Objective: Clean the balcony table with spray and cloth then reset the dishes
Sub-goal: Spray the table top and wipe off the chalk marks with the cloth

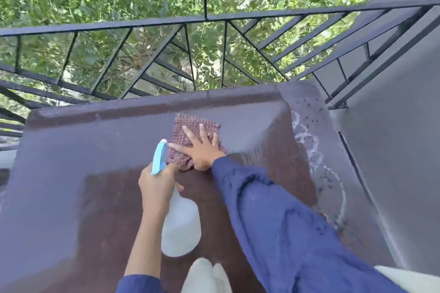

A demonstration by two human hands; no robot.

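1 spray bottle (179,223) in left hand (158,184), nozzle toward railing (142,24).

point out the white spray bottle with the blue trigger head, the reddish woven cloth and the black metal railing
white spray bottle with blue trigger head (181,228), head view, on its white body
reddish woven cloth (192,123), head view, on the far part beyond the fingers
black metal railing (142,24), head view, on its upper horizontal bar

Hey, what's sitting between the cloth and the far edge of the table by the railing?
Nothing. In the head view, the table is bare between the cloth under the right hand and the far edge by the railing; no dishes show.
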